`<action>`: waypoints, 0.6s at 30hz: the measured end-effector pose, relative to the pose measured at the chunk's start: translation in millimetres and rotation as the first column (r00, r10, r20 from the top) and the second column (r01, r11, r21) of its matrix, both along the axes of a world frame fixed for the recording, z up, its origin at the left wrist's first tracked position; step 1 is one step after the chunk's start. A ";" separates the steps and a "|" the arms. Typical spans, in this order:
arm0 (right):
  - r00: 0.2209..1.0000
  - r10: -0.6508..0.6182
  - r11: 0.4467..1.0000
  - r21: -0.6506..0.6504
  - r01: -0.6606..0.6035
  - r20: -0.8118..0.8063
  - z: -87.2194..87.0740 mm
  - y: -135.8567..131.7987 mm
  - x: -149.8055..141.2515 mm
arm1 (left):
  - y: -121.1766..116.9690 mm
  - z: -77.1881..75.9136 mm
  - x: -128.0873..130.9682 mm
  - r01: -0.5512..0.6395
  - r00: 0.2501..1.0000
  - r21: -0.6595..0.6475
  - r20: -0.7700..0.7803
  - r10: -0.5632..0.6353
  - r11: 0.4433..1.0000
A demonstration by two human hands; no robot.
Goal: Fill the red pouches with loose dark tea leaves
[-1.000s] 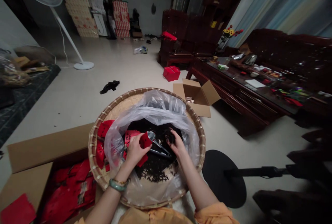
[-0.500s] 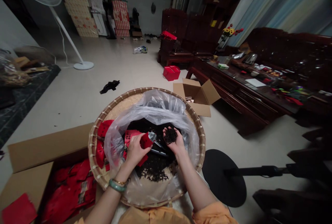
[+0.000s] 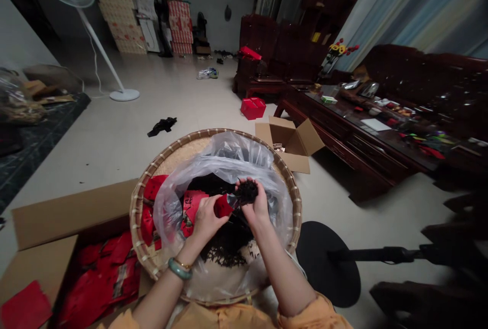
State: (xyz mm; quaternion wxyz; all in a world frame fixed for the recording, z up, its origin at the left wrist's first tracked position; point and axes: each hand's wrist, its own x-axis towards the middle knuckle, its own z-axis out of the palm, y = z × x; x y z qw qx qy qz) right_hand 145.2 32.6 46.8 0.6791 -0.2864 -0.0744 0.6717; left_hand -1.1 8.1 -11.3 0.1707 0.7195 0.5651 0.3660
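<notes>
My left hand [image 3: 208, 218] is closed round a small red packet [image 3: 223, 206] with a silvery inside, its mouth turned to the right. Cupped in my right hand [image 3: 258, 208] is a heap of dark dried tea leaves [image 3: 247, 191], right at the packet's mouth. Both hands are above a clear plastic bag [image 3: 171, 186] that holds more dark leaves. The bag lies open in a round woven bamboo tray [image 3: 183, 148]. Inside the bag, a red packet with dark writing [image 3: 192, 204] sits left of my left hand.
Left of the tray, an open cardboard box [image 3: 72, 212] holds several red packets. Another open carton [image 3: 292, 138] stands beyond the tray by a dark wooden table [image 3: 343, 125]. A black round stand base [image 3: 328, 263] lies at right, a white fan [image 3: 124, 94] at far left.
My right hand has moved left with the leaves, up to the packet's mouth. The packet in my left hand has shifted slightly right.
</notes>
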 end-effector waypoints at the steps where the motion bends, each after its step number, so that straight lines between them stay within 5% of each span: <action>1: 0.999 -0.015 1.000 0.013 0.014 0.029 2.9 -0.4 -4.0 | 0.3 0.7 1.8 -0.002 1.000 0.001 0.009 0.002 1.000; 9: 0.940 -0.140 0.985 0.142 0.100 0.311 1.1 -4.5 -17.5 | 3.5 -1.0 6.3 -0.026 0.999 -0.009 0.027 0.027 1.000; 18: 0.745 -0.132 0.972 0.232 -0.031 0.654 -18.2 -8.9 -11.8 | 5.0 -5.5 6.3 -0.033 0.997 -0.047 0.063 0.036 0.998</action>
